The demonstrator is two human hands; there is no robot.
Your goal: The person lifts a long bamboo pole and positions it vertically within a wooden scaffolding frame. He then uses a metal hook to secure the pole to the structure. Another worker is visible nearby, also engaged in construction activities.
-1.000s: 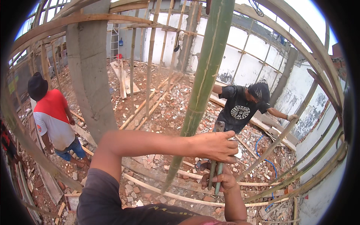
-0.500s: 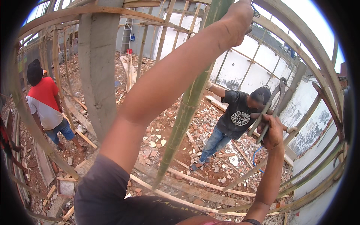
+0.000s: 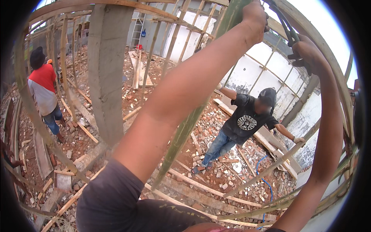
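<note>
My left hand (image 3: 256,19) is raised to the top edge, fingers curled beside the upper end of a thick green bamboo pole (image 3: 181,140); what they grip is hidden. The pole slants down behind my left forearm. In my right hand (image 3: 310,55), lifted to the upper right, is a pair of dark metal pincers (image 3: 285,22). Its handles sit in my fingers and its long arms point up toward the wooden beam near my left hand. The jaws run up to the picture's edge and cannot be made out.
A co-worker in a black shirt (image 3: 245,121) stands below, one gloved hand on a slanting pole (image 3: 266,172). Another person in red and white (image 3: 45,87) is at the left. A concrete column (image 3: 111,73), wooden beams (image 3: 324,34) and rubble (image 3: 228,176) surround me.
My right hand has risen with the pincers, from beside the co-worker up to near my left hand. My left hand stays high by the pole. The view has shifted slightly.
</note>
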